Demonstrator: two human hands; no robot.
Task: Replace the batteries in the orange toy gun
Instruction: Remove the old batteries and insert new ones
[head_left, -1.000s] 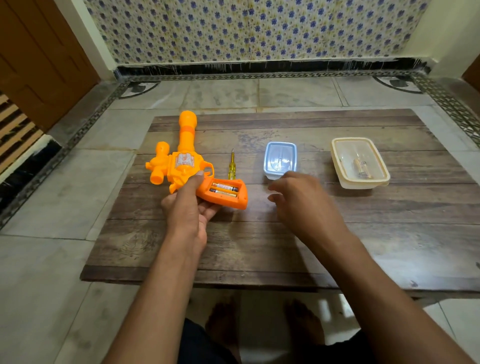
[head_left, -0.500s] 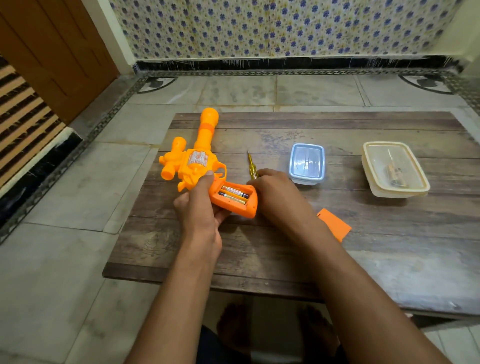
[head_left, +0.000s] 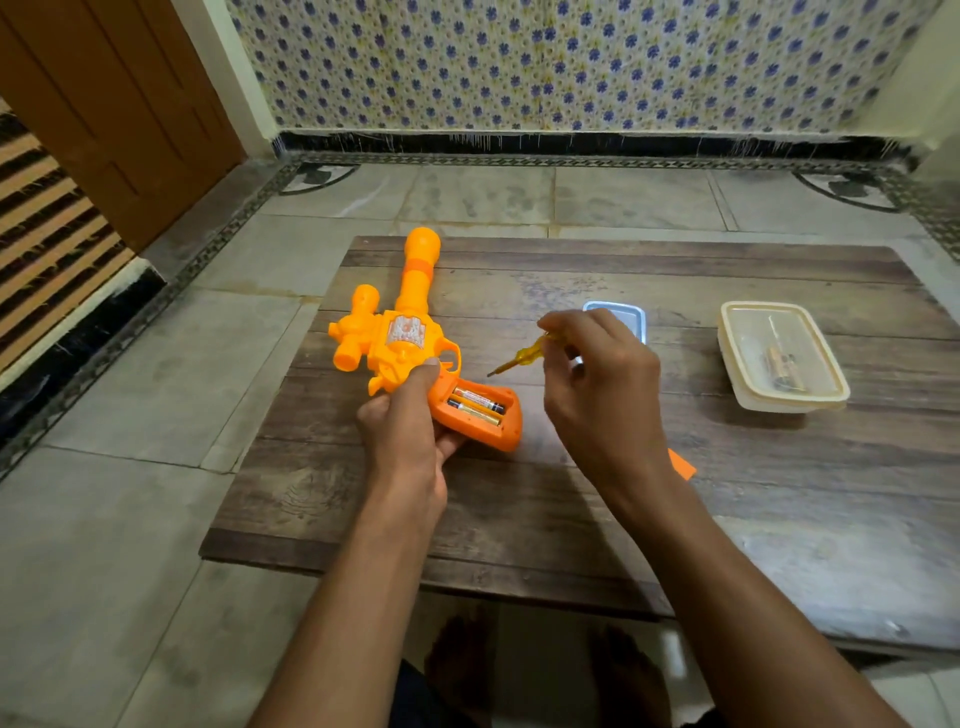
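The orange toy gun (head_left: 402, 338) lies on its side on the wooden worktop (head_left: 519, 509), grip toward the person and barrel pointing to about twelve o'clock, so that the open battery bay faces up. Nearest, the left hand (head_left: 408, 431) wraps the grip from below with its forefinger laid along the body, probably to keep the toy from sliding. Two batteries (head_left: 475, 406) sit side by side in the bay. At three o'clock of the grip the right hand (head_left: 597, 379) pinches a yellow-handled screwdriver (head_left: 522, 357), tip aimed down toward the bay, likely to lever a cell out. An orange cover piece (head_left: 683, 464) peeks from behind that wrist. Farther off sit a small blue-lidded box (head_left: 621, 312) and, at two o'clock, a clear lidded container (head_left: 784, 358) with what may be fresh batteries inside.
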